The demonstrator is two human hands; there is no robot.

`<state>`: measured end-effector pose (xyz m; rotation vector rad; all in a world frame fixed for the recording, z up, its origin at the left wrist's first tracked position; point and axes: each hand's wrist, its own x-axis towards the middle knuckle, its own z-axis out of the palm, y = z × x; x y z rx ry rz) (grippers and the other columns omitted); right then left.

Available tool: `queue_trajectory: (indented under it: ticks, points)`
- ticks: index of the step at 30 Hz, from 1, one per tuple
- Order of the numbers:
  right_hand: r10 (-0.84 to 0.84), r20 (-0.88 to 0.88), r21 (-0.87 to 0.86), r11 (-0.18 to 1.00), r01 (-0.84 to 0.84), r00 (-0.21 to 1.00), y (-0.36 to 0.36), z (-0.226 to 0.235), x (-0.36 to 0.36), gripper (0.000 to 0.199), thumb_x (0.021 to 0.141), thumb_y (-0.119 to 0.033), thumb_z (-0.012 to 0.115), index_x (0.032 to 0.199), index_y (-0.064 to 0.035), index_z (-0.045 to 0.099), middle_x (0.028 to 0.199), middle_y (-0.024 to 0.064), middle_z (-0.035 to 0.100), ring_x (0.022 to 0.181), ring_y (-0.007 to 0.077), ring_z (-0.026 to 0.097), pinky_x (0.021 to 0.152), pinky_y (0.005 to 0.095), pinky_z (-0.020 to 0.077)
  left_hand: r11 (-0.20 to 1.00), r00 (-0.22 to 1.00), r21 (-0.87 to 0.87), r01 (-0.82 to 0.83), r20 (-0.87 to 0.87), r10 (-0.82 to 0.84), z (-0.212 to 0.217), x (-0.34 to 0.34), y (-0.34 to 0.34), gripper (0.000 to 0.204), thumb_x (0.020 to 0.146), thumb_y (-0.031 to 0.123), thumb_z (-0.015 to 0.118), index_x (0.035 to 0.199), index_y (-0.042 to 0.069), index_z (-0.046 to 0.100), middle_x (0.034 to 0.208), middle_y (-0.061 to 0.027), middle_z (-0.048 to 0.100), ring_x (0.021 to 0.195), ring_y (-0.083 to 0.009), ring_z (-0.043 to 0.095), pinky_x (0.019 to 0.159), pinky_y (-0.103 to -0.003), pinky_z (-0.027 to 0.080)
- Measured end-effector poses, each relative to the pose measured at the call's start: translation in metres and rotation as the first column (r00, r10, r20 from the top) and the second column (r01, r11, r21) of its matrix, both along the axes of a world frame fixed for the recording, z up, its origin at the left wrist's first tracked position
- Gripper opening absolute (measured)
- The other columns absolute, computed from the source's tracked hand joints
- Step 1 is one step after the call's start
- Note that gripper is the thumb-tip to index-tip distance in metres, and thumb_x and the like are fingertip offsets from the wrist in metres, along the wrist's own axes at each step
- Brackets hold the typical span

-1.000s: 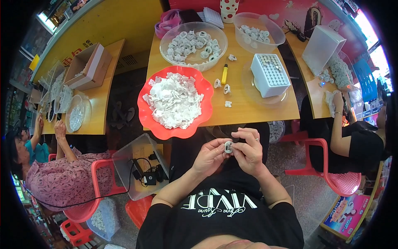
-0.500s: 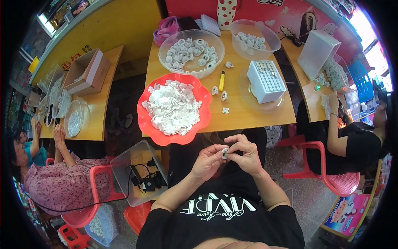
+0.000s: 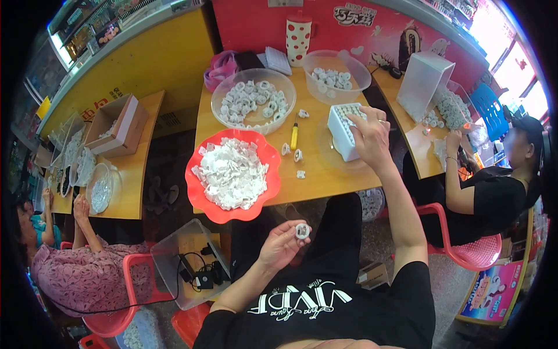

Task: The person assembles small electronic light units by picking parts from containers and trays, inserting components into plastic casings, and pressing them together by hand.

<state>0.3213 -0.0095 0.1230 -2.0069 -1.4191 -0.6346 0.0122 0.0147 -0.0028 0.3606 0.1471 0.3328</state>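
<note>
My left hand stays low over my lap and pinches a small white round part between its fingertips. My right hand is stretched out over the wooden table, with its fingers resting on top of a white rectangular block full of small holes. A red scalloped bowl heaped with white plastic pieces stands at the table's near left. Several loose white parts and a yellow tool lie between the bowl and the block.
A clear bowl of white rings and a second clear bowl stand at the back, next to a dotted cup. A person in black works at the right table, another person sits at lower left. A clear box holds cables.
My hands were together over my lap on one small part. My right hand has since reached forward onto the white block, while my left keeps the part.
</note>
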Motion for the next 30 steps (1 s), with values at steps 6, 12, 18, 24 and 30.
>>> queue_trajectory:
  ticks: [6, 12, 18, 24, 30]
  points:
    - [-0.052, 0.062, -0.214, 0.975, 0.064, 0.997, 0.013, -0.008, 0.023, 0.019, 0.079, -0.017, 0.066, 0.097, -0.0171, 0.073, 0.123, 0.0172, 0.055, 0.12, 0.0338, 0.044, 0.088, 0.0456, 0.0367, 1.0, 1.0, -0.02, 0.006, 0.001, -0.006, -0.008, -0.008, -0.006, 0.029, 0.098, 0.012, 0.049, 0.122, -0.003, 0.054, 0.113, -0.0186, 0.062, 0.091, -0.0235, 0.064, 0.079, -0.03, 0.051]
    - [-0.035, 0.0, -0.193, 0.981, 0.034, 0.999, -0.006, -0.007, 0.02, 0.019, 0.079, -0.014, 0.067, 0.096, -0.0137, 0.073, 0.122, 0.0134, 0.057, 0.118, 0.0301, 0.046, 0.086, 0.0423, 0.036, 0.999, 0.999, -0.04, 0.03, -0.024, -0.031, -0.008, -0.005, -0.003, 0.03, 0.098, 0.013, 0.049, 0.123, -0.003, 0.053, 0.112, -0.0183, 0.062, 0.091, -0.0229, 0.064, 0.08, -0.03, 0.051]
    - [-0.054, -0.065, -0.105, 0.993, 0.047, 0.996, -0.006, -0.01, 0.018, 0.013, 0.078, -0.011, 0.067, 0.089, -0.008, 0.072, 0.114, 0.0129, 0.06, 0.11, 0.0304, 0.05, 0.085, 0.0427, 0.0385, 0.999, 0.998, -0.037, 0.025, -0.057, -0.027, 0.002, 0.001, -0.008, 0.031, 0.097, 0.014, 0.05, 0.122, -0.004, 0.053, 0.113, -0.0191, 0.061, 0.091, -0.0249, 0.063, 0.081, -0.032, 0.05]
    - [-0.071, -0.122, -0.1, 0.993, 0.059, 0.99, 0.001, -0.029, 0.033, 0.009, 0.073, -0.014, 0.071, 0.082, -0.0114, 0.072, 0.109, 0.0098, 0.06, 0.11, 0.0294, 0.049, 0.079, 0.0445, 0.0373, 0.999, 0.997, -0.012, 0.049, -0.065, -0.05, 0.007, 0.006, -0.009, 0.03, 0.098, 0.012, 0.05, 0.124, -0.003, 0.052, 0.113, -0.0172, 0.062, 0.091, -0.0221, 0.064, 0.078, -0.028, 0.051]
    - [0.041, -0.131, -0.058, 0.997, -0.049, 0.991, -0.005, -0.003, 0.009, 0.014, 0.072, -0.002, 0.067, 0.083, -0.0047, 0.06, 0.111, 0.0132, 0.062, 0.109, 0.0313, 0.053, 0.087, 0.0436, 0.0405, 1.0, 0.998, 0.007, 0.018, -0.061, -0.017, 0.017, 0.011, -0.002, 0.03, 0.098, 0.014, 0.049, 0.122, -0.003, 0.053, 0.112, -0.0181, 0.062, 0.089, -0.0238, 0.064, 0.081, -0.032, 0.051]
